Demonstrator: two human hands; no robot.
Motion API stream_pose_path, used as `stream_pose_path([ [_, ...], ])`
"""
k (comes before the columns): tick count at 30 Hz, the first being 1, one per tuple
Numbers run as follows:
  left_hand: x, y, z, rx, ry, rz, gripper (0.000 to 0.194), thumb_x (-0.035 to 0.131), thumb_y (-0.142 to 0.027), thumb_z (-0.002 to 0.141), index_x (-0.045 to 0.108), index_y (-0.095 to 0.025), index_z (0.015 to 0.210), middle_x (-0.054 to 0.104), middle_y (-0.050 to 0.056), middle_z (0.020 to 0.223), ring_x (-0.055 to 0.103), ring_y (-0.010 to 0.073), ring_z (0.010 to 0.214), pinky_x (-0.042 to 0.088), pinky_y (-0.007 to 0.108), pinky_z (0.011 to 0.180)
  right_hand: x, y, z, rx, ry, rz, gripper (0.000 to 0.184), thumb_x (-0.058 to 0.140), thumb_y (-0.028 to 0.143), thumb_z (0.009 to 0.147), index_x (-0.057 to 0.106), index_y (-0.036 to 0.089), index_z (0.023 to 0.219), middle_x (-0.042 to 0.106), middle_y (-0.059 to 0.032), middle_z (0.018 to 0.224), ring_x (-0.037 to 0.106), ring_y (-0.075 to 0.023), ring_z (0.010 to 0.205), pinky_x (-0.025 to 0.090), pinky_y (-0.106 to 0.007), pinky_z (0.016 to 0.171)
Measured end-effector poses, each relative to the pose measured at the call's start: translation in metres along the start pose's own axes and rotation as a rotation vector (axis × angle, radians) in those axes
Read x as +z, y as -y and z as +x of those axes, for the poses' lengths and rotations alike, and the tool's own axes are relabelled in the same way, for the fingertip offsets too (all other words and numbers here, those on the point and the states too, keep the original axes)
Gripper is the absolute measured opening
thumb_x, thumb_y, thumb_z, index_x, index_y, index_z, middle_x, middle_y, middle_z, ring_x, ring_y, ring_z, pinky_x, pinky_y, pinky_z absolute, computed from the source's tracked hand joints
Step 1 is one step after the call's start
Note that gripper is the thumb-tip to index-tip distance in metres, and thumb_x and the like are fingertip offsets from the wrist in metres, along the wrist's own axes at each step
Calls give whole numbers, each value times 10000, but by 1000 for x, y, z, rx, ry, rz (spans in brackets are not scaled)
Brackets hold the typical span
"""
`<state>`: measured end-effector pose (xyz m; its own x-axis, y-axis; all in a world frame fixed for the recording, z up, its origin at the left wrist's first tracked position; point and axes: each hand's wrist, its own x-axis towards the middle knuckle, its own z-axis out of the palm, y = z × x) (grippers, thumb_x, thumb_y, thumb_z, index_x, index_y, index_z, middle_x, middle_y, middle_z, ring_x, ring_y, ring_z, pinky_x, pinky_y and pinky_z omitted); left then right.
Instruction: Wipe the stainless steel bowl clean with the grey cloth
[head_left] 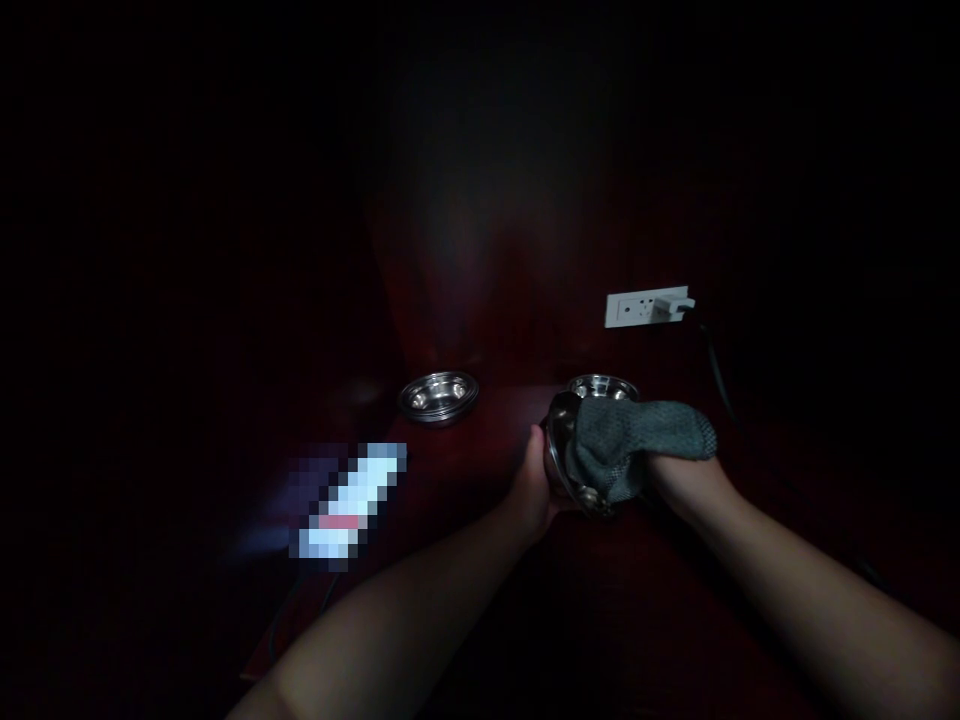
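A shiny, round stainless-steel bowl (559, 425) is held up above the dark red desk (487, 470), tipped on its side so that its mouth faces the right arm. The left hand (536, 490) grasps it from outside, the thumb along its outer wall and the other fingers partly hidden below. A grey-green, mesh-textured cloth (637, 440) reaches into the mouth, draped over the right hand (671, 480); those fingers are covered, so I cannot tell how they grip.

The step in hand looks like wiping the inside. To do it well, the left fingers should keep a firm hold clear of the rim, while the right presses the cloth flat and follows the curve, tucking in the loose end.

Another round steel bowl (604, 384) stands just behind the held one, partly covered by it, so swinging forward risks a knock. Room looks better to the left, before the low stack of steel bowls (439, 412). A bright, pixelated rectangle (360, 500) lies further left, near a desk corner. Behind on the right are a white socket panel (632, 309) and a dark cable (720, 370); the far edges are lost in darkness.
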<state>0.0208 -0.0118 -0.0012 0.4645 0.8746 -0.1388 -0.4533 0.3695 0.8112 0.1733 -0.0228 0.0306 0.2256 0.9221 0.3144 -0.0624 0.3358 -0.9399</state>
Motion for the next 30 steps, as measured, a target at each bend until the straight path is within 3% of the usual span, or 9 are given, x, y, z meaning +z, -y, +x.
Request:
stream_pose_path([
  [3,-3,2,1,0,34,-1,790,150,-713,848,515,-193,1317,576,142,1311,517,351,1209,343,590,1010,6,0,0,63,14,102,153,722,339,659,632,242,736,682,-19,695,657,-220,712,543,-339,613],
  [7,-5,2,1,-110,116,4,822,168,-761,809,480,-220,1344,529,147,1361,484,375,1234,305,637,1006,10,2,-2,59,1,107,349,746,309,636,616,247,954,705,-15,818,684,-230,786,563,-371,707],
  [12,-6,0,-2,-237,245,-57,899,180,-817,755,476,-206,1344,484,165,1395,473,395,1231,293,646,999,1,-6,1,-263,72,-265,675,713,195,625,450,259,1244,633,-65,1131,625,-256,1026,500,-434,892],
  [15,-4,-3,-5,-250,271,-93,925,168,-827,745,488,-189,1333,479,177,1392,485,403,1210,305,645,986,-6,-9,5,-516,0,-531,819,702,161,597,352,221,1334,513,-129,1272,554,-299,1130,465,-481,939],
  [17,-3,-6,-6,-248,270,-111,926,169,-824,748,501,-176,1320,468,179,1400,483,404,1207,317,634,981,-10,-7,7,-692,-43,-653,793,698,161,610,368,203,1330,455,-156,1318,526,-314,1155,458,-490,948],
  [19,-1,-8,-7,-240,276,-125,907,189,-814,757,514,-169,1306,464,175,1405,476,397,1214,332,616,980,-14,-2,9,-839,-32,-765,643,680,162,653,460,206,1255,486,-147,1279,505,-323,1164,444,-501,958],
  [23,0,-9,-7,-223,291,-152,848,255,-784,773,519,-170,1295,474,166,1396,462,383,1233,373,586,959,-17,7,10,-967,66,-954,332,636,164,737,601,219,1062,566,-115,1158,521,-306,1095,453,-495,923],
  [30,-3,-9,-6,-196,320,-169,827,290,-776,775,509,-185,1311,450,151,1422,452,372,1248,405,558,944,-17,10,9,-1075,78,-944,379,618,147,764,616,222,1135,588,-119,1160,522,-297,1101,451,-503,927],
])
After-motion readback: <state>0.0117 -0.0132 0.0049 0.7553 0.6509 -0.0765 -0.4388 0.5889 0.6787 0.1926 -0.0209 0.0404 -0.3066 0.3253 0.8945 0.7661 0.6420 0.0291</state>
